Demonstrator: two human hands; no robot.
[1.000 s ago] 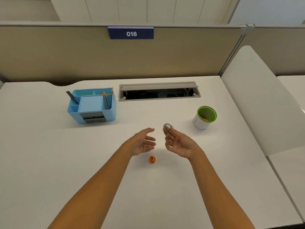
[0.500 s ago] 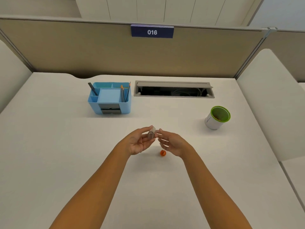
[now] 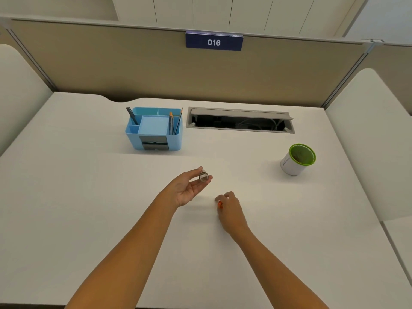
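Pinching small round metal piece btw thumb & fingertips, left grip holds it above counter — prob. ready to join w/ orange bit, which right grip clasps down on counter.

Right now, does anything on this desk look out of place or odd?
Nothing spilled or broken. The desk's cable hatch stands open, cables showing. The green-rimmed white cup seems to lean, perhaps only the wide lens. The left hand holds a small cylinder; the right hand pinches a small orange piece.
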